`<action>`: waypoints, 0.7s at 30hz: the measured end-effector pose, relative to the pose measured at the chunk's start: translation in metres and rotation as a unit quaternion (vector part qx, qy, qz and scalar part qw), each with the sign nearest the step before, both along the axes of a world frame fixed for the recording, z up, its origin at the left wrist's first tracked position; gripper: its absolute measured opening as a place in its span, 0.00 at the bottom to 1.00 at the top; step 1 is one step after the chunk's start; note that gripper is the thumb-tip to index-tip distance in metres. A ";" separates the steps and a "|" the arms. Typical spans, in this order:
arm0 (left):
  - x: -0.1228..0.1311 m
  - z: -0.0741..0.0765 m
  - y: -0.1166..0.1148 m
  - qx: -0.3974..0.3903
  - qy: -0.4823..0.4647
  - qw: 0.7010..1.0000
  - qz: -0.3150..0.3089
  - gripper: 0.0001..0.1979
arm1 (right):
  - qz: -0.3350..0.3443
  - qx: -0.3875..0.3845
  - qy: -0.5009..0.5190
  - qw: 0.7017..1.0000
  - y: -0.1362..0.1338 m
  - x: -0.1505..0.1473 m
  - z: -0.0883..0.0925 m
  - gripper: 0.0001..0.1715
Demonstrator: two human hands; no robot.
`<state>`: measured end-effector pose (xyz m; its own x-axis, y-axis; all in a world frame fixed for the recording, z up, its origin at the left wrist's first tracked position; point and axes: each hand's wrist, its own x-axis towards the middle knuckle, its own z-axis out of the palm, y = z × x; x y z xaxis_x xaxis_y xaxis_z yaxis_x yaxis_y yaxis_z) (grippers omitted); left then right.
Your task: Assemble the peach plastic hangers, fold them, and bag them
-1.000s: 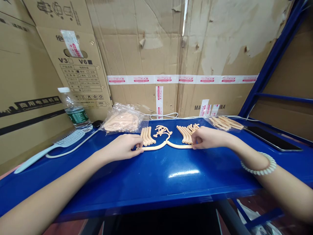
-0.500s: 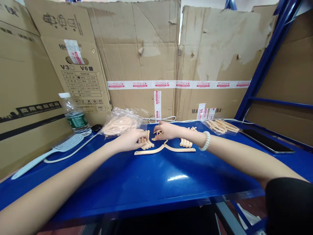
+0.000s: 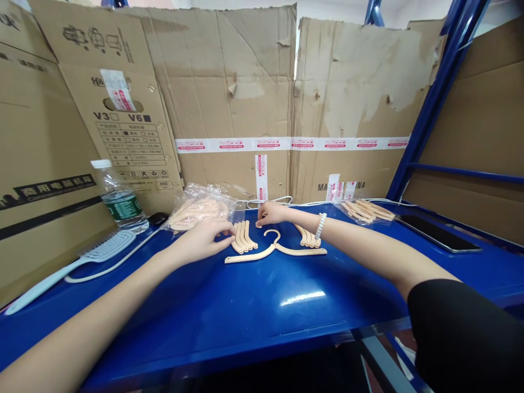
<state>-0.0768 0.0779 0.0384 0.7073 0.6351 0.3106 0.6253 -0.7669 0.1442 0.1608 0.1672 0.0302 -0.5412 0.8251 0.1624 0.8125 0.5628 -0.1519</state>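
Note:
A light wooden toy-size hanger (image 3: 275,248) lies on the blue table, its hook pointing away from me and its two arms spread. Left of the hook, several curved hanger arms (image 3: 245,236) are lined up side by side. My left hand (image 3: 210,237) is at the left end of that row, thumb and fingers apart, fingertips at the outermost arm. My right hand (image 3: 271,214) reaches beyond the hook with fingers bent down and pinched together; what they hold, if anything, is hidden. A second row of hanger arms (image 3: 310,237) lies under my right wrist, partly covered.
A clear bag of wooden pieces (image 3: 200,210) lies behind my left hand; another bag (image 3: 364,210) is at the right beside a black phone (image 3: 438,233). At the left are a water bottle (image 3: 123,204) and a pale hairbrush (image 3: 108,245). Cardboard sheets (image 3: 233,109) wall the back.
My right hand has drawn away from the middle, uncovering the hanger's hook. My left hand has shifted slightly left, showing more of the left row. The view has moved a little.

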 end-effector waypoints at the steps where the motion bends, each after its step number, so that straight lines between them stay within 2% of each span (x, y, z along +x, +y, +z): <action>1: -0.001 0.002 -0.001 0.001 -0.003 1.000 -0.001 0.11 | -0.005 0.009 0.016 1.000 0.000 0.005 0.002 0.11; 6: -0.006 0.008 -0.002 0.017 -0.017 1.000 0.007 0.10 | -0.044 0.073 0.105 0.991 -0.008 0.038 0.012 0.08; 11: -0.006 0.008 -0.002 0.020 -0.016 1.000 0.004 0.10 | -0.116 0.135 0.202 0.963 -0.018 0.074 0.022 0.10; 15: -0.005 0.009 -0.003 0.020 -0.011 1.000 0.005 0.10 | -0.152 0.153 0.263 0.940 -0.027 0.094 0.017 0.12; 21: -0.007 0.006 0.002 -0.002 0.012 1.000 -0.005 0.10 | -0.148 0.164 0.306 0.926 -0.036 0.107 0.012 0.11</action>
<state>-0.0843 0.0794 0.0447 0.7215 0.6287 0.2901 0.6203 -0.7730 0.1327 0.2674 0.1312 0.0421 -0.0230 0.7747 0.6319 0.7568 0.4265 -0.4954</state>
